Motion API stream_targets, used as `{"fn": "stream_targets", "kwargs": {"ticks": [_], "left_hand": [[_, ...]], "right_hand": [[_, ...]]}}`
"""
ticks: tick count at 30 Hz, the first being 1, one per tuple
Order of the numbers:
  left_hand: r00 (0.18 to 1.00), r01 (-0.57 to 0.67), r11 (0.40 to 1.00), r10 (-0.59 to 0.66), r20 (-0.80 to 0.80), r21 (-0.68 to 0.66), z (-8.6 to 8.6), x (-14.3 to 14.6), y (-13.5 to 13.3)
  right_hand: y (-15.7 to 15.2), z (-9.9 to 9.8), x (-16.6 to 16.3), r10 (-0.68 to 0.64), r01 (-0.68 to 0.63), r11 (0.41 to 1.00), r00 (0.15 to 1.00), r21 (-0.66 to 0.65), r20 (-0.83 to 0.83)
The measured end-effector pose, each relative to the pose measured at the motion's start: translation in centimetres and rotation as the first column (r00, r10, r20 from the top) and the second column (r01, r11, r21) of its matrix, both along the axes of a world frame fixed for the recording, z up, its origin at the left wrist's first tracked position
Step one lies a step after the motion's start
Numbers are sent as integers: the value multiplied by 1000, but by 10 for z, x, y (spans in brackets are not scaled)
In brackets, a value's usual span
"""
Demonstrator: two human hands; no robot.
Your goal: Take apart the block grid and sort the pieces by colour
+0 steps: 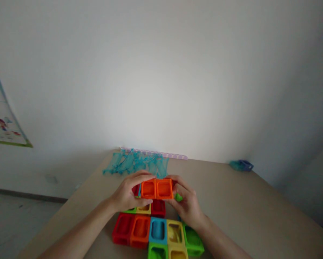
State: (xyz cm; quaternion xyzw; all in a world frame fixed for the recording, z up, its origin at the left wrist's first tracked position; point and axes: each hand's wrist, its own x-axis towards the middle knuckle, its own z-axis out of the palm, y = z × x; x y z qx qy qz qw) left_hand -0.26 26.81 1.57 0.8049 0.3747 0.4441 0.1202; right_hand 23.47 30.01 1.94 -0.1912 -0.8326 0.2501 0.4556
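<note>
Two orange hollow square blocks (164, 189) are side by side, raised over the table with their open faces towards me. My left hand (133, 192) is closed on the left orange block, thumb below and fingers on top. On the right orange block, my right hand (185, 199) is closed, fingers at its upper edge and thumb below. Under and in front of my hands lie rows of similar blocks: a red block (123, 225), a blue block (158, 230), a yellow block (174, 232) and a green block (193, 239). My hands and the orange blocks partly hide the farther ones.
Teal mesh bags (140, 162) lie at the back of the beige table (231, 208), by a purple patterned strip (174, 156) along the wall. A dark blue piece (245, 165) sits at the back right corner. A poster (5, 115) hangs on the left.
</note>
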Motion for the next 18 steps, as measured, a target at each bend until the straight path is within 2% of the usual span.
{"fn": "stream_targets", "kwargs": {"ticks": [5, 8, 11, 14, 16, 18], "left_hand": [[1000, 26, 999, -26, 12, -29, -1, 8, -2], [1000, -21, 999, 21, 7, -39, 0, 13, -4], [991, -135, 988, 136, 12, -77, 0, 12, -4], [976, -180, 963, 200, 83, -203, -1, 7, -1], [975, -141, 952, 180, 126, -273, -4, 4, 2], [980, -117, 947, 158, 118, -298, -6, 3, 4]], "right_hand": [[-2, -1, -2, 18, -20, 999, 999, 39, 37], [-2, -1, -3, -1, -6, 998, 995, 65, 103], [-5, 4, -3, -138, 126, 987, 983, 95, 125], [-15, 18, -5, -282, 261, 953, 950, 155, 136], [-27, 27, -13, -257, 209, 957, 933, 203, 251], [-40, 30, -25, -164, 75, 974, 882, 213, 442]]}}
